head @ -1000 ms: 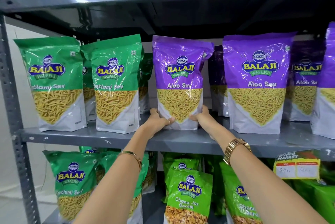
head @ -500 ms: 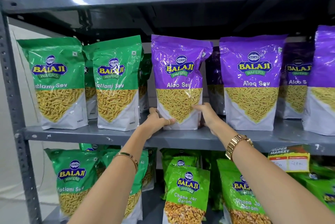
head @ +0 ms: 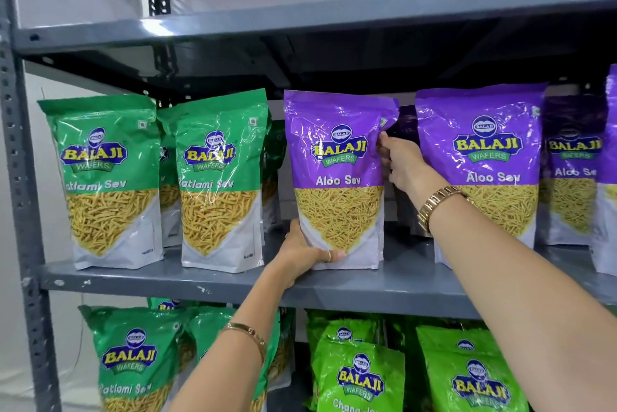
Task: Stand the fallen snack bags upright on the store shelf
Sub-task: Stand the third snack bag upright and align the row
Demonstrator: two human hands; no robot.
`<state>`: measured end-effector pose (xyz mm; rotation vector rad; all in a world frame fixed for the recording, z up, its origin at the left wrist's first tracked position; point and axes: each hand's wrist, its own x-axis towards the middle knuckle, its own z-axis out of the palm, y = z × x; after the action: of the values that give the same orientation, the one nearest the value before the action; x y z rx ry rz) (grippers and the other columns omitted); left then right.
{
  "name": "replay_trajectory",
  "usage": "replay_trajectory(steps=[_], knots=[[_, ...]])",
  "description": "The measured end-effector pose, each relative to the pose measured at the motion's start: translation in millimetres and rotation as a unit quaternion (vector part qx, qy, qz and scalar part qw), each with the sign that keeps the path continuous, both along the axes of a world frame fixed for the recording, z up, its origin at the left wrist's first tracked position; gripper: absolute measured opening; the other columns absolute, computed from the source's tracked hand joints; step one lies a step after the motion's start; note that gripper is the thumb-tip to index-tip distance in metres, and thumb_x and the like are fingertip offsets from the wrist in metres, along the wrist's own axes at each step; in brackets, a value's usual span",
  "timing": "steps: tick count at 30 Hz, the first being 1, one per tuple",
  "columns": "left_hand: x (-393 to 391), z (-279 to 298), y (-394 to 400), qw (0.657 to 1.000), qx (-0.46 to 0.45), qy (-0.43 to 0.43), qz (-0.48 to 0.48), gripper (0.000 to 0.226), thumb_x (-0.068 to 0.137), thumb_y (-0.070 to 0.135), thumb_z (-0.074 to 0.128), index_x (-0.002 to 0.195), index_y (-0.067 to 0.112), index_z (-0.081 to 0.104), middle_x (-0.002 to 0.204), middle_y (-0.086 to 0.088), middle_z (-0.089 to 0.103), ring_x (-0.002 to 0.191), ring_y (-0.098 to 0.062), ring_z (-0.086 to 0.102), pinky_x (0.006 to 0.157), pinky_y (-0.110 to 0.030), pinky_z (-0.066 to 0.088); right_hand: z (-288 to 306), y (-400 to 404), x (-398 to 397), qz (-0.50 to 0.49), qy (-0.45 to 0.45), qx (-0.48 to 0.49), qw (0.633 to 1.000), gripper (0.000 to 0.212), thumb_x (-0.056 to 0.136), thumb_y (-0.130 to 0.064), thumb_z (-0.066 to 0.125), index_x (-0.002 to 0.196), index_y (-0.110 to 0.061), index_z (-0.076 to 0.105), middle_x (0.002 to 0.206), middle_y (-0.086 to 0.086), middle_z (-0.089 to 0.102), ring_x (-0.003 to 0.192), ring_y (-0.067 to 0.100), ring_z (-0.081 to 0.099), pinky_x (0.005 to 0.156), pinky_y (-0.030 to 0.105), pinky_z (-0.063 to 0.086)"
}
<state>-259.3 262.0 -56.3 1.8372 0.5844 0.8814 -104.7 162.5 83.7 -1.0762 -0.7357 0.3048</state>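
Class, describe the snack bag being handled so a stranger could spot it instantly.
Find the grey middle shelf. Its purple Aloo Sev bag stands just right of the green bags. Unlike other purple bags, the left hand grips its base and the right hand its upper edge.

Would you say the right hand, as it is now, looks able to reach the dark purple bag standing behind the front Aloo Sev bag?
Probably yes. The right hand is already in the gap beside the front Aloo Sev bag, and nothing stands between it and the dark purple bag behind.
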Motion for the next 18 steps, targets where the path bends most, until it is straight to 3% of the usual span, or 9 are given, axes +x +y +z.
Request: replay_trajectory(steps=[3,7,10,12,15,18], knots=[[1,0,-1,1.0,0.014,0.011,0.007,0.109,0.051,0.029,0.089,0.137,0.019,0.022,0.139,-0.003,0.044,0.125,-0.021,0.043,0.106,-0.037,0.038,-1,-1,0,-0.025,0.036,0.069,0.997,0.02,0.09,-0.014,0.049,0.072,-0.02,0.056,0.068,-0.003,0.056,0.056,0.009,0.051,0.044,0.017,0.038],[2,0,-1,1.0,0.023,0.017,0.007,0.108,0.054,0.029,0.088,0.138,0.018,0.021,0.141,-0.003,0.041,0.124,-0.02,0.041,0.105,-0.035,0.038,4,-6,-9,-0.026,0.048,0.171,0.984,0.016,0.089,-0.024,0.05,0.074,-0.018,0.054,0.072,-0.001,0.055,0.058,0.012,0.051,0.047,0.023,0.041],[1,1,-3,0.999,0.033,0.012,0.002,0.103,0.056,0.026,0.087,0.137,0.018,0.023,0.138,-0.002,0.042,0.112,-0.013,0.04,0.094,-0.025,0.036,16,-7,-13,-0.162,-0.035,0.147,0.975,0.01,0.084,-0.015,0.059,0.075,-0.012,0.056,0.074,0.006,0.059,0.065,0.017,0.052,0.063,0.037,0.05],[1,2,-4,0.999,0.034,0.011,0.0,0.101,0.057,0.025,0.087,0.136,0.019,0.024,0.137,-0.002,0.043,0.109,-0.012,0.04,0.093,-0.024,0.034,25,-9,-13,-0.243,-0.086,0.121,0.959,0.004,0.083,-0.012,0.059,0.083,-0.009,0.062,0.072,0.002,0.059,0.07,0.015,0.054,0.073,0.035,0.05],[2,2,-4,0.999,0.032,0.011,-0.004,0.103,0.057,0.025,0.087,0.137,0.021,0.023,0.139,-0.001,0.042,0.118,-0.015,0.042,0.097,-0.026,0.034,30,-13,-10,-0.317,-0.198,0.087,0.923,0.013,0.087,-0.01,0.054,0.093,-0.003,0.062,0.066,-0.007,0.052,0.066,0.01,0.051,0.058,0.012,0.038],[3,1,-3,0.999,0.035,0.02,-0.005,0.108,0.056,0.03,0.087,0.14,0.023,0.02,0.142,0.001,0.041,0.123,-0.017,0.041,0.097,-0.026,0.032,26,-14,-6,-0.332,-0.245,0.042,0.91,0.019,0.091,-0.014,0.046,0.103,-0.003,0.057,0.089,0.009,0.063,0.078,0.016,0.051,0.064,0.019,0.034]])
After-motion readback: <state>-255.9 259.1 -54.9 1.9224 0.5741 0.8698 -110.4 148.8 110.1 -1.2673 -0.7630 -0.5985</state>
